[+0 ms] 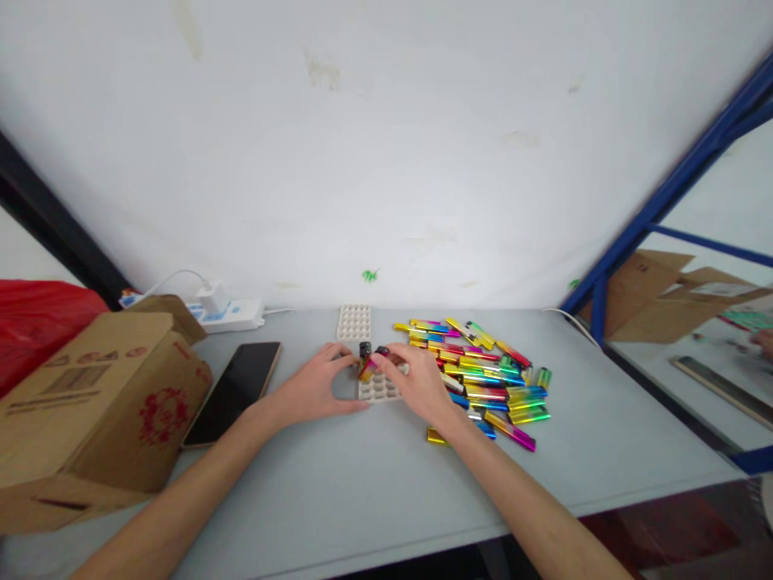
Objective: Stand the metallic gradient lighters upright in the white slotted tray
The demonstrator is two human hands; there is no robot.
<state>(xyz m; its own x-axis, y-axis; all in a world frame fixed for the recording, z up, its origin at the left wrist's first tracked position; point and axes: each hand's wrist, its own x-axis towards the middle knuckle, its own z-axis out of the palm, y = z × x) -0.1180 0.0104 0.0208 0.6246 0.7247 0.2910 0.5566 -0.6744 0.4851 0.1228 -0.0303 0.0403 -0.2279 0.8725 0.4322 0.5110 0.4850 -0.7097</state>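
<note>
Your right hand (419,377) pinches tilted lighter (368,370) over tray (379,392); slack grip could topple standing lighter (365,349). Your left hand (317,382) spreads wide, tray contact unclear.

Brown cardboard box w/ round red print (112,447), far L, bears a row of two small triangular signs (110,355) & a round one (136,352), plus dark lines of txt (42,399), all too blurry to read. On the open brown cardboard box (634,294) behind the blue metal frame (664,193), far R, letters (642,267) look like "TA"; txt on its white rectangular label (721,288) is illeg.
</note>
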